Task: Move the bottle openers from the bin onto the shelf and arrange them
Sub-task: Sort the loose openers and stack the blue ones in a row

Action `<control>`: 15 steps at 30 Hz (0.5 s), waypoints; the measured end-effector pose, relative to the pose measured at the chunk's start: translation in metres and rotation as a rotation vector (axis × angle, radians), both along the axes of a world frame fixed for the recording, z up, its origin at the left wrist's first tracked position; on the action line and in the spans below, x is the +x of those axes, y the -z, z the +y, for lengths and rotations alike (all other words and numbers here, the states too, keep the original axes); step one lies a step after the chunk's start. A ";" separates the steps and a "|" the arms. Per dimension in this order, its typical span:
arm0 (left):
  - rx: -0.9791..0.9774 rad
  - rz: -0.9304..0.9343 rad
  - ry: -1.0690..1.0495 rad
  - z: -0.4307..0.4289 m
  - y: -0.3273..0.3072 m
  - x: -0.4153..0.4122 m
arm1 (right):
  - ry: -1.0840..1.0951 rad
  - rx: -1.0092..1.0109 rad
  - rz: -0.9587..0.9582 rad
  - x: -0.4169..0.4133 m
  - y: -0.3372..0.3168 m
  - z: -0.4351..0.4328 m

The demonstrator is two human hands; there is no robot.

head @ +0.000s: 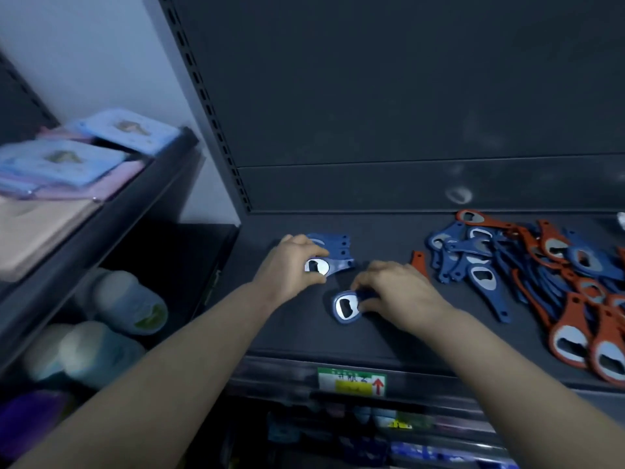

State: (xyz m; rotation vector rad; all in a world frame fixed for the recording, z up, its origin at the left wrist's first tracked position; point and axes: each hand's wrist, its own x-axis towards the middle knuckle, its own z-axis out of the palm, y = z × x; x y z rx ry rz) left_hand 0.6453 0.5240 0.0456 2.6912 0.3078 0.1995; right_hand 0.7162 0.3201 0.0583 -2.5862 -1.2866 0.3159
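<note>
On the dark shelf [389, 336] my left hand [291, 262] grips the metal head of a blue bottle opener [333, 264] that lies on a small stack of blue openers [334, 243] at the shelf's left. My right hand [395, 292] holds the handle of another blue bottle opener [345, 308], whose metal head points toward me and rests on the shelf. A loose pile of blue and orange openers [541, 275] covers the right of the shelf. The bin is out of view.
A price label [351, 382] with a red arrow sits on the shelf's front edge. The slotted upright [209, 113] stands left of the shelf. A neighbouring rack at the left holds pastel packets [71, 160] and rolled items [125, 301]. Lower shelves carry blurred goods.
</note>
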 end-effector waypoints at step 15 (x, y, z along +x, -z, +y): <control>-0.146 -0.239 -0.147 0.039 0.007 -0.009 | 0.180 0.156 -0.249 -0.010 0.019 0.069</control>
